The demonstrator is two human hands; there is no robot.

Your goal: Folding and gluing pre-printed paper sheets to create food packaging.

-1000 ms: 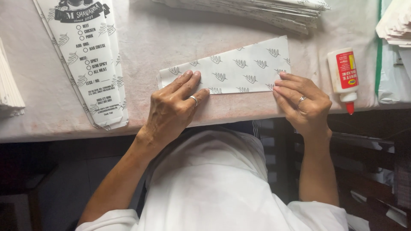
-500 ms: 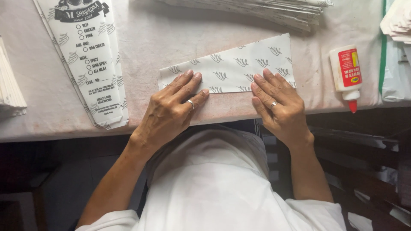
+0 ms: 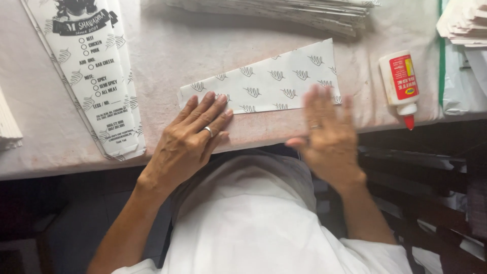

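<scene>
Pinkish table [image 3: 203, 45]: both hands, left hand [image 3: 190, 134] and right hand [image 3: 324, 134], flat on folded paper wrapper [image 3: 274, 81].

Soft even daylight, dim below the table; right hand [image 3: 327, 137] motion-blurred.

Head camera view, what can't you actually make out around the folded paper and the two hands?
- Right hand: motion-blurred, so contact with the folded paper is unclear.
- Folded paper's near left edge: hidden under the left hand.
- Paper stack: cut off by the top edge.
- Glue bottle: tip state too small to tell.
</scene>
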